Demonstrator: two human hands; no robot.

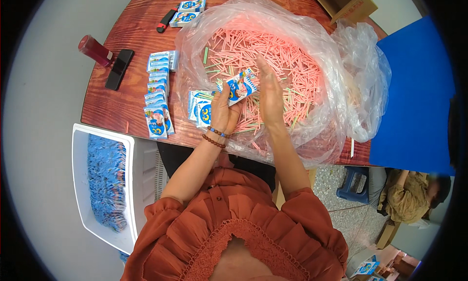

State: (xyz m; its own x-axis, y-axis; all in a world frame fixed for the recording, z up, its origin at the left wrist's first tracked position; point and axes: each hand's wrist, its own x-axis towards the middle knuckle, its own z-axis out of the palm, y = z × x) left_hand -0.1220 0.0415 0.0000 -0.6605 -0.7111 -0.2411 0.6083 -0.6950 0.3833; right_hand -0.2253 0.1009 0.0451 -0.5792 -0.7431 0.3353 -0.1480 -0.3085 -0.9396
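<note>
My left hand (223, 113) holds a small blue-and-white packet (242, 87) between thumb and fingers, tilted up to the right. Beside it my right hand (271, 98) is held edge-on, fingers straight and together, with nothing visible in it; whether it touches the packet I cannot tell. Both hands are over a large clear plastic bag (195, 35), spread wide and full of thin pink sticks (287, 52) with a few green ones mixed in. More flat packets (204, 113) lie beside and partly behind my left hand.
Left of the bag stands an overlapping row of packets (157, 88). Beyond are a phone (119, 69), a red bottle (95, 49), a box cutter (166, 20) and small packs (191, 6). A white bin (139, 169) holds many blue packets. Another person (408, 196) sits lower right.
</note>
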